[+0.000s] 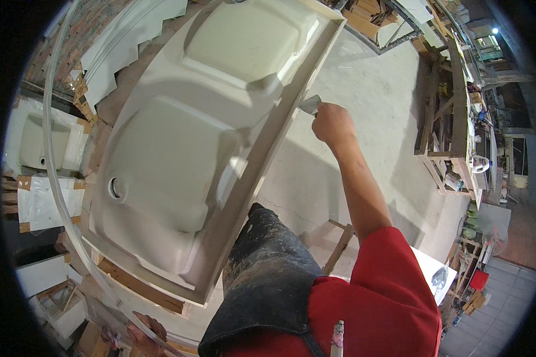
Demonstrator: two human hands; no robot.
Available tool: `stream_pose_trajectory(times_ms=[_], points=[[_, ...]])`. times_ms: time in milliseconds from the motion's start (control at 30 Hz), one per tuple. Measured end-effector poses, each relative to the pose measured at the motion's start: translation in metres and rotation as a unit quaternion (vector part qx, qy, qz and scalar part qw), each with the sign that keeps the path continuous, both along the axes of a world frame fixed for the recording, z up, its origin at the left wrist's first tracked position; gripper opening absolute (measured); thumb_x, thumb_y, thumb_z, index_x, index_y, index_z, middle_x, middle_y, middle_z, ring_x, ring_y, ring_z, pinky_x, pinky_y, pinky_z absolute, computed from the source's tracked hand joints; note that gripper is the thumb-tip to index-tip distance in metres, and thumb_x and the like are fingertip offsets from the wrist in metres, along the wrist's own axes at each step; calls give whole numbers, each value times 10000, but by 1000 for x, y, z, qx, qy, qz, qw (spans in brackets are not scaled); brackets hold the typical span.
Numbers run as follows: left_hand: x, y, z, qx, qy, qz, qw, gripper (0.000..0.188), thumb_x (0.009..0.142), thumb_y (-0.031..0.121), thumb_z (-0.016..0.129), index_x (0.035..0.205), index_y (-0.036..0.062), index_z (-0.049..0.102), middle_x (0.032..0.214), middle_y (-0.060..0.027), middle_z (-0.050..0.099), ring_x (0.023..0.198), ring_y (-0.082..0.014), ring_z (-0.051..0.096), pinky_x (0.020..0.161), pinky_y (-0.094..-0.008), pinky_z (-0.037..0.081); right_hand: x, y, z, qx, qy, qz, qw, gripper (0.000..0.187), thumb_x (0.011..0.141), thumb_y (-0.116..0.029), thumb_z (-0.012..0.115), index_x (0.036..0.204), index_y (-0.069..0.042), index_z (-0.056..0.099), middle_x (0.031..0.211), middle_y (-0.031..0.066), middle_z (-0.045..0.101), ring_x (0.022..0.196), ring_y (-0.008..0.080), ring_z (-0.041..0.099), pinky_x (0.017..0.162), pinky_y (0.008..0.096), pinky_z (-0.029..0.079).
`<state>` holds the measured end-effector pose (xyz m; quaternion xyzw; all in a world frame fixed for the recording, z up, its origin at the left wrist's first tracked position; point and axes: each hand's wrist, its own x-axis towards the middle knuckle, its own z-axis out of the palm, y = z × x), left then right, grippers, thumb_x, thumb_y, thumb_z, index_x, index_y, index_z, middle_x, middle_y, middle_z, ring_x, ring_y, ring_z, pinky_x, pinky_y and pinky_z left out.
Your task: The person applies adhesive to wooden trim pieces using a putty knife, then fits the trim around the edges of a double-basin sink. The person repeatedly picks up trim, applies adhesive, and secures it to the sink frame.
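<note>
A large off-white double-basin moulding (161,160) with a round drain hole stretches across the left and middle. A raised rim edged with wood (268,152) runs along its right side. My right hand (335,125) is closed on a scraper with a flat grey blade (309,104), held at that rim's outer edge. Down at the lower left, my left hand (146,334) is closed around a clear hose (59,196), which arcs up past the moulding's left side. The ends of the hose are out of sight.
A dark, stained apron (268,256) covers my front, against the moulding. Wooden shelving (443,113) with clutter stands at the right. A small white basin (41,143) and wrapped pieces lie at the left. A cardboard box (363,24) sits at the top, and a cigarette (337,339) shows below.
</note>
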<state>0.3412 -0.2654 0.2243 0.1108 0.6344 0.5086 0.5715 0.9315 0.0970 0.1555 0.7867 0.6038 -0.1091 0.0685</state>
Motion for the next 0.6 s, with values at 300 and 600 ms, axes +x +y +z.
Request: stream_pose_trajectory(times_ms=[300,600], points=[[-42,-33,-6,31,-6,-50,998,453,1036,563,433,873,141,453,526,12,377,331,-127,340,282,-283,275,-25,-1,-9,26,42,-17,999,253,845,-140,547,1009,-21,698,1054,220,710,1021,391,671,905,468,539],[-59,-64,-10,-54,23,41,997,439,1011,595,474,951,160,491,555,22,399,338,-113,337,310,-266,286,-51,-69,-26,45,24,-37,998,230,832,-152,556,988,-63,700,977,200,713,949,403,669,844,490,534]])
